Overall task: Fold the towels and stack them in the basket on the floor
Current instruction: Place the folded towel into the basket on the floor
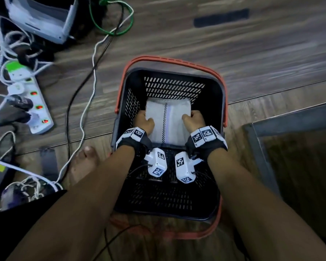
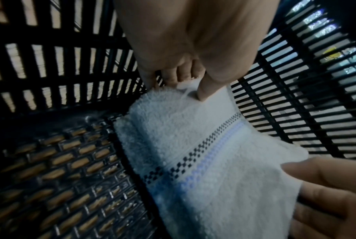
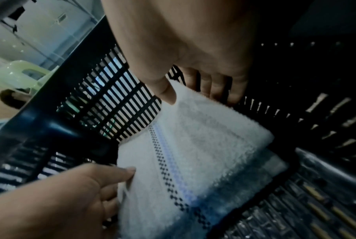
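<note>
The head view looks steeply down from above onto the basket [image 1: 222, 102] on the floor, taking in both forearms. The left wrist view sits close inside the basket, facing along the left hand [image 2: 185, 53] toward the slatted wall; the right wrist view does the same along the right hand [image 3: 193, 53]. All three share the towel [image 1: 167, 119], and each wrist view catches the other hand.

One towel [image 1: 168, 119] – one basket [image 1: 221, 102] – two hands – one power strip [image 1: 33, 104].
</note>
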Motion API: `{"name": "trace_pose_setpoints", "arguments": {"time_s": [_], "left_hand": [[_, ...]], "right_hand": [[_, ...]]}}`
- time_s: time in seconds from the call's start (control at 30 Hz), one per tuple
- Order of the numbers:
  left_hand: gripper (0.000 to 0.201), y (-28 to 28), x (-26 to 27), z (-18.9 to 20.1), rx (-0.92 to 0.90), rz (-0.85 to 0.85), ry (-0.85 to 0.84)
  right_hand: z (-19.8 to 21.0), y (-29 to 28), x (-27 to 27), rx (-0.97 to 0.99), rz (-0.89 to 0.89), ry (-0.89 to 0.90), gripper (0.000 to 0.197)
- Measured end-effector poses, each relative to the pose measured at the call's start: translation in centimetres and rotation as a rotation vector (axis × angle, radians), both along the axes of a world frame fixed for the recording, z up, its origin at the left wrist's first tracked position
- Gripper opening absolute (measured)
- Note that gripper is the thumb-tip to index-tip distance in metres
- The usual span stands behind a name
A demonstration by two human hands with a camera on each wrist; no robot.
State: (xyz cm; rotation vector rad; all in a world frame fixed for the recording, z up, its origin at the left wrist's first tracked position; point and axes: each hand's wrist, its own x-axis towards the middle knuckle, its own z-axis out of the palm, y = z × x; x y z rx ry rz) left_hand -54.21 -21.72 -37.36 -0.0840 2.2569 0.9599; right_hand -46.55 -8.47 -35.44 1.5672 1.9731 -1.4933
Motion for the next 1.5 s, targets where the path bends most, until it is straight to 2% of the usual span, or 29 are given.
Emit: {"name": "trace_pose_setpoints", "arguments": {"time_s": [0.13,0.37,0.5,0.6,0.7,0.83,0.93,1.03,1.17,1.27,1.37,1.43,1.5], "left_hand": [[0.033,-0.1,0.3,-0.3,-0.002,-0.018,0.019],[0.029,-0.2,0.5,-0.9,0.058,0.07,0.096],[0.04,-0.2,1.0,-1.7,0.091,0.035,0.172],[0.055,0.0,1.6,-1.9,0.035,-0.131,0.405],[0.058,0.2,2.1,-2.5,-0.135,-0.428,0.562],[0.055,-0.2,2.4,-4.5,-0.3,-0.665,0.531],[0.056,-0.3,2.8,-6.0,-0.342,-0.691,0.578],[0.056,0.0,2.9,-7.2,-0.361,-0.668,0.624],[0.056,0.2,2.8,-6.4,-0.373,-0.68,0.586],[0.057,-0.2,2.6,-4.8,-0.383,-0.75,0.512],[0.057,-1.5,2.4,-1.7,-0.385,-0.815,0.329],[0.048,-2.2,2.6,1.2,-0.387,-0.814,0.198],[0.044,-2.9,3.1,4.7,-0.376,-0.787,0.116]], "right_hand": [[-1.0,-0.7,0.6,0.027,0.037,-0.061,0.033],[-1.8,-1.2,0.9,0.072,-0.037,-0.017,0.032],[-2.1,-1.7,1.0,0.158,-0.01,-0.004,0.038],[-1.8,-2.9,0.7,0.484,0.188,0.033,0.055],[-2.1,-4.0,0.3,0.734,0.312,0.103,0.062],[-5.2,-4.5,0.8,0.737,0.486,0.003,0.06],[-7.5,-4.7,1.7,0.775,0.533,-0.056,0.06],[-8.4,-4.7,1.6,0.82,0.502,0.022,0.06],[-7.9,-4.7,1.4,0.778,0.53,0.005,0.062],[-5.9,-4.3,1.8,0.694,0.645,-0.047,0.063],[-2.5,-4.0,2.6,0.535,0.814,-0.245,0.062],[0.6,-4.0,3.1,0.466,0.9,-0.35,0.05],[4.2,-3.9,3.8,0.388,0.962,-0.383,0.039]]}}
